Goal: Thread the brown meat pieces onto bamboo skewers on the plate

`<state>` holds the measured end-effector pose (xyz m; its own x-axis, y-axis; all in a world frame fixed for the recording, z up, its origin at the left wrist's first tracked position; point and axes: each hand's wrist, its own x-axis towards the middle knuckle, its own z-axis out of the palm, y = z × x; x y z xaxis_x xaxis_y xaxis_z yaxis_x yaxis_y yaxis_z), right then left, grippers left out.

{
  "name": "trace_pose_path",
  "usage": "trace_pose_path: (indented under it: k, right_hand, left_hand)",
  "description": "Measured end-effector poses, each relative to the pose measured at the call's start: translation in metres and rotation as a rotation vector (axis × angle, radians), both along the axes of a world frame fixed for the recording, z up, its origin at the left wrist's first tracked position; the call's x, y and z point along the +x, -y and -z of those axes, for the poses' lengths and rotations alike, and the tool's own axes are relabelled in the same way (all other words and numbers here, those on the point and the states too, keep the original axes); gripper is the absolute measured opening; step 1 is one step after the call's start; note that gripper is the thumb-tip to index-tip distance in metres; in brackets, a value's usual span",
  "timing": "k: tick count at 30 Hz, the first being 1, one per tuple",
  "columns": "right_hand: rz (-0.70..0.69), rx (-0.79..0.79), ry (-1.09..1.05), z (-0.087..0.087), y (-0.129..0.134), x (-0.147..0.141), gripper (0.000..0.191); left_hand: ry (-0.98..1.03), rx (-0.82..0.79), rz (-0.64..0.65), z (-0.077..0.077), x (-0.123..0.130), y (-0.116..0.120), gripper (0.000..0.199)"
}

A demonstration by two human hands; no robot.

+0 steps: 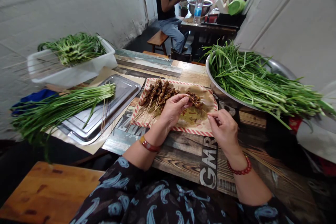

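Observation:
Over a tray with a red-and-white striped rim, both hands work close together. My left hand pinches the top end of a meat skewer, its dark brown pieces showing just right of the fingers. The thin stick runs down to the right, where my right hand has its lower end between thumb and fingertips. Several browned meat skewers lie bunched at the tray's left side, their bare sticks pointing toward me. Oily yellowish liquid shows on the tray's bottom.
On the left lie a metal lid with long green stalks and a white bin of greens. A steel bowl heaped with greens stands right. Beyond, a person sits near a table with a water bottle.

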<state>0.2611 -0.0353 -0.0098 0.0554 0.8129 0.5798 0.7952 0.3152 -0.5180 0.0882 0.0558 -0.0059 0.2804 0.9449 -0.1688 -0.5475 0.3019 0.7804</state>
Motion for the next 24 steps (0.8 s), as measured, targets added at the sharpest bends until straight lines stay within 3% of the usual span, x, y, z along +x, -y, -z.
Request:
trace_pose_path:
  k: [24]
  right_hand:
    - [-0.008, 0.001, -0.001, 0.0007, 0.001, -0.0047, 0.015]
  left_hand:
    - [0.007, 0.019, 0.017, 0.0004, 0.0039, 0.0041, 0.029]
